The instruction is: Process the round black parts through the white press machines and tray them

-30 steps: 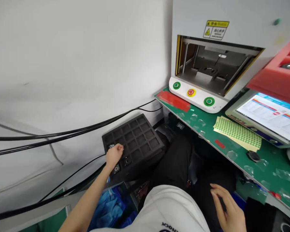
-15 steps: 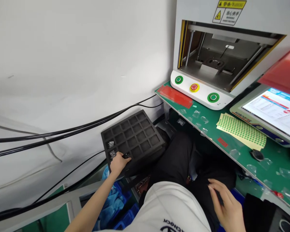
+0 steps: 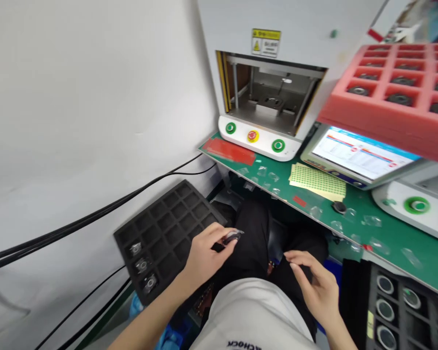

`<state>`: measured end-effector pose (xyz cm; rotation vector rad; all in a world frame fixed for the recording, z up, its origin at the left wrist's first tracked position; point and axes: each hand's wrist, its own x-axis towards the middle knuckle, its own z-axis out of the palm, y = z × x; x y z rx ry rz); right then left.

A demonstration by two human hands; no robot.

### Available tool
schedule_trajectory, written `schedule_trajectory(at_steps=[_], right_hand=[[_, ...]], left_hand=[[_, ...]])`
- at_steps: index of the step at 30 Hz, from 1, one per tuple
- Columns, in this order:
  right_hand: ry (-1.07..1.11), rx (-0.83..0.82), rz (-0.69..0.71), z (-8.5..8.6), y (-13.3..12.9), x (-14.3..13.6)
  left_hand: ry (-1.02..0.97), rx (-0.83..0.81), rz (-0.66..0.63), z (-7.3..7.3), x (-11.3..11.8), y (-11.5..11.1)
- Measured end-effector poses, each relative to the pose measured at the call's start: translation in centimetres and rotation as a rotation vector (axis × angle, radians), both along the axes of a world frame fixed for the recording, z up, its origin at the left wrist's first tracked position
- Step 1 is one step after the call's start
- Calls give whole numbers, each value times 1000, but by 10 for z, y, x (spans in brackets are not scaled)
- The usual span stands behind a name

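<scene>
My left hand [image 3: 209, 253] pinches a small dark round part [image 3: 232, 236] with clear film on it, held above my lap just right of a black foam tray [image 3: 160, 216]. Three similar small parts with clear film lie in the tray's left column, among them a round part [image 3: 141, 265] in the middle of the three. Over my right thigh, my right hand [image 3: 316, 287] is open and holds nothing, its thumb and index finger slightly apart. The underside of the held part is hidden by my fingers.
A press machine [image 3: 259, 138] with buttons stands on the green bench [image 3: 270, 167]. Beside it are a screen [image 3: 361, 155], a red foam tray [image 3: 379, 112] of dark parts and a green-dot sticker sheet [image 3: 316, 181]. Another black tray [image 3: 397, 296] holds round pieces. Cables [image 3: 95, 209] run along the wall.
My left hand has lifted from the black tray and moved right with the round part. My right hand has shifted slightly left in view. The view has turned right, showing more of the red tray.
</scene>
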<state>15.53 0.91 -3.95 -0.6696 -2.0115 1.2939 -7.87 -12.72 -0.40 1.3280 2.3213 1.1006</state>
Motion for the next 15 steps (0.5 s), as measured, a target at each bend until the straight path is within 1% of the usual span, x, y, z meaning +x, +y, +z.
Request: schedule_trajectory(at_steps=[2, 3, 5, 6, 8, 10, 12, 15], right_hand=[[131, -239, -81, 14, -1, -11], [205, -367, -95, 20, -1, -16], [354, -596, -60, 34, 1, -24], [419, -684, -33, 40, 2, -27], [512, -811, -14, 51, 4, -29], [570, -906, -40, 58, 4, -27], [617, -999, -61, 63, 3, -24], [654, -1146, -19, 64, 0, -22]], left_hand=[[12, 245, -195, 21, 19, 26], [6, 319, -264, 28, 27, 37], [-31, 397, -366, 39, 42, 55], [-52, 419, -402, 43, 49, 62], [-83, 449, -444, 48, 60, 73], [-96, 475, -458, 50, 68, 78], [-124, 488, -498, 49, 70, 80], [-201, 473, -643, 43, 64, 80]])
